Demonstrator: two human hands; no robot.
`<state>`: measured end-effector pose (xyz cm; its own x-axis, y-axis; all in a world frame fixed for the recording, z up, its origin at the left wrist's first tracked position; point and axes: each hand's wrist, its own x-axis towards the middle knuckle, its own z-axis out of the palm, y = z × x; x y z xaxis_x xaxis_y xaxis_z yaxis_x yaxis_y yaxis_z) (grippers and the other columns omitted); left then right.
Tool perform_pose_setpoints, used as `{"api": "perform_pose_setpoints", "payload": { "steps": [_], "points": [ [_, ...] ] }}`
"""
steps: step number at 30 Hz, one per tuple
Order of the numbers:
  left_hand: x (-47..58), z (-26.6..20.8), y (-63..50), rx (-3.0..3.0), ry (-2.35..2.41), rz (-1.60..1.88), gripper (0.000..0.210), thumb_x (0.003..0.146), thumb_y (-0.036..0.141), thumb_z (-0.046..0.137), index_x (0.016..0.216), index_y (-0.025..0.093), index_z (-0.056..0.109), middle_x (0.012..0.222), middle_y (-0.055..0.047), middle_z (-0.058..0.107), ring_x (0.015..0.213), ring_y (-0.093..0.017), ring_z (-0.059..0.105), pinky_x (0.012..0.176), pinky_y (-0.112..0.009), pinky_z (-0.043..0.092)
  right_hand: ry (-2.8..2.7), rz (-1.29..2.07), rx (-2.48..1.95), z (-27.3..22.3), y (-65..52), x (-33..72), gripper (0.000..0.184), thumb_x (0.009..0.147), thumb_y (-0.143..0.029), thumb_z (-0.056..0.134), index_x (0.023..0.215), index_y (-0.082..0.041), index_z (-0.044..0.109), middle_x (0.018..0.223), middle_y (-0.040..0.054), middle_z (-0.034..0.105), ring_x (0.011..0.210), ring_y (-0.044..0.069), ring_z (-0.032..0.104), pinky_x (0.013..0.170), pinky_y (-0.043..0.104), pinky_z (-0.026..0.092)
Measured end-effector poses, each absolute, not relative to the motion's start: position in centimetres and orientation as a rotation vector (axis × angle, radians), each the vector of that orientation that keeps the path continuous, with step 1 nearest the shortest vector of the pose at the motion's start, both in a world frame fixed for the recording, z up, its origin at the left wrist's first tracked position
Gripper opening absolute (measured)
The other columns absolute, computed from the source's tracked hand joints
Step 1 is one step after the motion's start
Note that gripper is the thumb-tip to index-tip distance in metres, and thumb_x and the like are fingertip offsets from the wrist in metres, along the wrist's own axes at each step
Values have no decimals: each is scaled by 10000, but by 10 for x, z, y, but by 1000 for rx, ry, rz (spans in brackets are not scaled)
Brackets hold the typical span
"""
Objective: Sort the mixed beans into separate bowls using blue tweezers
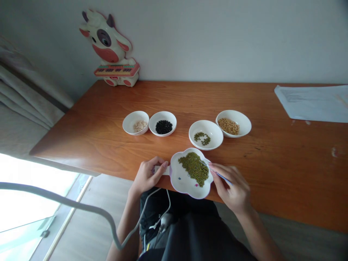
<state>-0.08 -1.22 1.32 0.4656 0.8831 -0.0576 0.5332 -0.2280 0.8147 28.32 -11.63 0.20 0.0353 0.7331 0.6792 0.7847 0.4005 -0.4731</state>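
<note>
A white flower-shaped dish point(182, 183) with a short handle sits at the table's front edge, holding a heap of mung beans point(194, 167). My left hand point(149, 175) grips its handle between thumb and fingers. In my right hand point(233, 188) is a slim tool with a bluish-purple shaft point(225, 179), its tip among the beans; I cannot tell its exact kind. Just behind the dish stands a white bowl point(216, 142) with a few mung beans at its bottom.
Right of that bowl is a bowl of soybeans point(228, 126). To the left stand a bowl of black beans point(164, 127) and a bowl of pale flat pieces point(139, 125). A toy cow with a keyboard point(116, 70) leans at the back left; a white sheet point(317, 103) lies right. A grey cable point(67, 203) crosses lower left.
</note>
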Motion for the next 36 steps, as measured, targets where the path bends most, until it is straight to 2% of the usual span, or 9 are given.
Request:
{"api": "perform_pose_setpoints", "payload": {
  "steps": [7, 19, 36],
  "points": [
    [0, 16, -12, 1933, 1190, 551, 367, 1034, 472, 540, 883, 177, 700, 737, -11, 717, 631, -134, 629, 622, -227, 451, -1761, -95, -1357, -1, -119, 281, 544, 891, -46, 676, 1381, -277, 630, 1099, 76, 810, 917, 223, 779, 793, 370, 615],
    [0, 15, -12, 1945, 1172, 563, 335, 1036, 430, 542, 887, 173, 697, 744, -3, 713, 633, -120, 604, 627, -224, 436, -1776, -90, -1345, 3, -113, 282, 521, 899, -29, 655, 1360, -270, 641, 1090, 75, 807, 887, 213, 766, 776, 367, 619],
    [-1, 14, -13, 1943, 1160, 561, 349, 1040, 439, 535, 886, 171, 697, 730, 1, 708, 616, -115, 600, 638, -221, 440, -1847, -197, -1300, 1, -110, 282, 501, 842, 33, 716, 1300, -166, 665, 1095, 91, 804, 885, 175, 730, 826, 324, 576]
  ]
}}
